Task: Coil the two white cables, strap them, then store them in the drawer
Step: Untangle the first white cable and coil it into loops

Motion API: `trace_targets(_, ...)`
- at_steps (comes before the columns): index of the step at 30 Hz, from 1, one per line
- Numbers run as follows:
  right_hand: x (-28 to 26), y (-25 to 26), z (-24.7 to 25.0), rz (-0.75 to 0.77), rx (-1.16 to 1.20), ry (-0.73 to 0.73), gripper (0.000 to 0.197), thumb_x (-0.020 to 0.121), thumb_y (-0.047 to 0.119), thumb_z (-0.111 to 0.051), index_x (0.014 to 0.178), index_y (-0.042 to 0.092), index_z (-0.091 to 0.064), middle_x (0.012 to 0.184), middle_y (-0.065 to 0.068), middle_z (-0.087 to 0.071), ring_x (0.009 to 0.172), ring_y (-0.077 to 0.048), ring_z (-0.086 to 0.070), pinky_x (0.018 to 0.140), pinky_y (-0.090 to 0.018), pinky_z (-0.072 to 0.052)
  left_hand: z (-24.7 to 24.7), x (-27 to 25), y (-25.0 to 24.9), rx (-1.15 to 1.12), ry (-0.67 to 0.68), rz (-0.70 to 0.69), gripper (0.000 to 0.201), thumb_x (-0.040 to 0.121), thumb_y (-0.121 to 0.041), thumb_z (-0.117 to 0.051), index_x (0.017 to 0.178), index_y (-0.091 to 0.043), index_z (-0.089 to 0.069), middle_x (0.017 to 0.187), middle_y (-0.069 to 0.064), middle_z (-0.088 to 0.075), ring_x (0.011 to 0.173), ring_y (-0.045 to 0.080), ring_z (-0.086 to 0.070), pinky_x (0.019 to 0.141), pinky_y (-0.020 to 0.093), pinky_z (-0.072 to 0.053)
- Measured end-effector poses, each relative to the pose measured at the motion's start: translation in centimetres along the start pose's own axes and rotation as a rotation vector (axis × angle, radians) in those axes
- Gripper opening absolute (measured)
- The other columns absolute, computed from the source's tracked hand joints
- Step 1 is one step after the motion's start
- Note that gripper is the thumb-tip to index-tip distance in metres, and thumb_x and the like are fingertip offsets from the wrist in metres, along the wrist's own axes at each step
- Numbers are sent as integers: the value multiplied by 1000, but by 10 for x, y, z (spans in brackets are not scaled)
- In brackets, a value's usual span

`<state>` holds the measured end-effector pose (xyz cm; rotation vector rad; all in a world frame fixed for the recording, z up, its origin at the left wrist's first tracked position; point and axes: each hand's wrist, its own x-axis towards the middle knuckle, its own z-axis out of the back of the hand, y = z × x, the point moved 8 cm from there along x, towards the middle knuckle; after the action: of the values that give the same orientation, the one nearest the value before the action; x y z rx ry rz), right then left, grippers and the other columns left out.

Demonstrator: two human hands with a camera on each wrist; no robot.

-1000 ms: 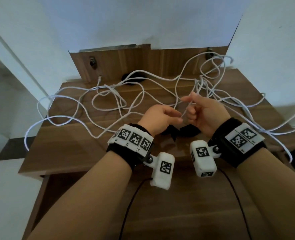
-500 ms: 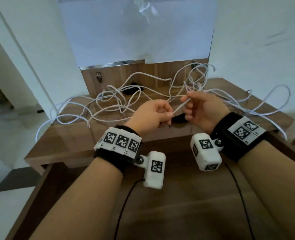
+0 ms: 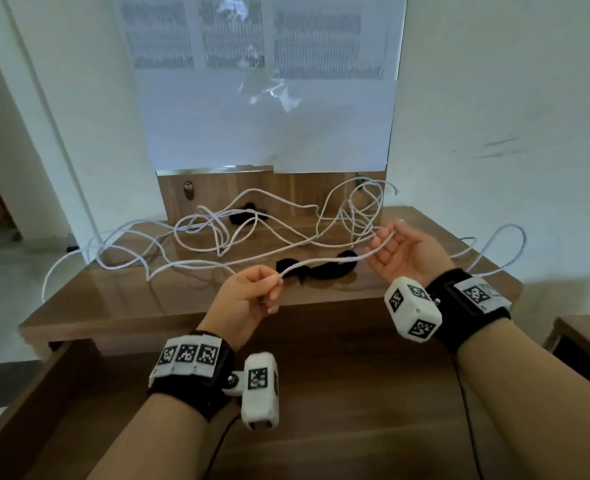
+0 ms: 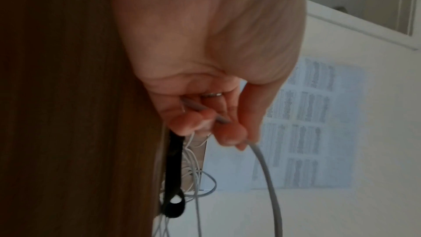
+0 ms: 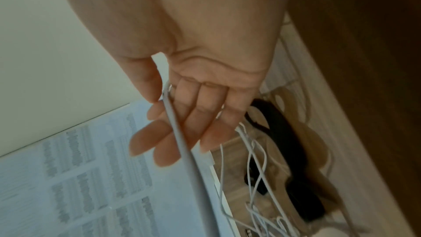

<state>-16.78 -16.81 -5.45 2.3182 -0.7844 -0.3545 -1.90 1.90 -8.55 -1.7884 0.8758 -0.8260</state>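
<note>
Head view shows you stretching a span of white cable point(image 3: 321, 263) between your hands, its long axis running from lower left up to the right above the tabletop point(image 3: 120, 299). Your left hand point(image 3: 248, 299) pinches one end with curled fingers, knuckles up. Your right hand point(image 3: 404, 258) is palm-up, fingers loosely extended, thumb pressing the cable against them. More white cable lies in tangled loops across the middle of the frame, with black straps point(image 3: 324, 270) beneath the span. Printed sheets point(image 3: 252, 36) at the top are too blurred to read; square coded markers sit on both wristbands.
</note>
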Motion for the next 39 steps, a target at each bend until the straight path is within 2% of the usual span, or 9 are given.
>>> trace_targets(4, 8, -22, 15, 24, 24, -3, 17, 93, 24, -49, 87, 12, -59, 53, 5, -55, 45, -9, -55, 52, -22, -52, 0, -1, 2, 5, 21, -50, 4, 78, -4, -61, 75, -5, -64, 60, 8, -53, 54, 15, -46, 50, 23, -41)
trace_targets(10, -3, -27, 12, -14, -96, 77, 17, 82, 22, -53, 94, 12, -60, 46, 6, -40, 35, -7, -39, 46, -20, -47, -8, -5, 8, 129, 21, -60, 12, 75, 0, -66, 87, -3, -64, 73, 8, -66, 68, 16, -64, 59, 24, -52)
trace_targets(13, -15, -36, 3, -39, -218, 121, 15, 88, 21, -48, 93, 10, -58, 44, 4, -40, 33, -9, -37, 45, -21, -45, -14, -9, 9, 112, 10, -58, 20, 74, 2, -65, 93, -1, -63, 78, 8, -68, 79, 18, -68, 78, 31, -59)
trace_targets(18, -30, -49, -17, -44, -465, 226, 24, 98, 18, -41, 95, 6, -62, 43, -2, -42, 33, -14, -37, 46, -25, -42, -28, -22, -3, 102, 0, -92, 23, 87, -11, -55, 104, -2, -67, 101, 17, -71, 104, 28, -67, 100, 41, -48)
trace_targets(23, -43, -98, -23, -252, -821, 419, 25, 98, 18, -44, 100, 3, -63, 42, 0, -38, 32, -12, -34, 46, -26, -42, -43, -31, -9, 337, -58, -152, 34, 87, -35, -58, 109, -10, -68, 105, 12, -72, 102, 24, -68, 99, 42, -50)
trace_targets(27, -54, -121, -28, -396, -887, 572, 22, 96, 20, -50, 102, 4, -65, 42, 0, -39, 31, -12, -34, 45, -26, -39, -34, -29, -5, 693, -198, -156, 35, 85, -18, -73, 118, -20, -62, 107, -2, -64, 90, 3, -66, 81, 25, -56)
trace_targets(30, -63, -133, -35, -464, -894, 660, 28, 97, 21, -48, 106, 0, -64, 58, -8, -60, 46, -16, -56, 54, -27, -51, -25, -23, 0, 696, -217, -94, 45, 84, -2, -70, 126, -16, -60, 108, 1, -67, 98, 14, -67, 80, 21, -54)
trace_targets(33, -57, -125, -32, -422, -943, 523, 48, 98, 38, -46, 110, -5, -64, 100, -22, -69, 88, -29, -67, 80, -39, -55, -26, -22, -1, 694, -133, -77, 44, 88, 10, -60, 126, -12, -61, 100, 1, -73, 86, 8, -71, 75, 13, -53)
trace_targets(39, -33, -54, 0, -145, -659, -23, 50, 92, 45, -55, 119, 3, -55, 110, -21, -67, 99, -32, -67, 83, -43, -56, -24, -27, -12, 698, 1, -127, 42, 89, 17, -49, 114, -12, -68, 91, 4, -75, 79, 13, -73, 81, 22, -56)
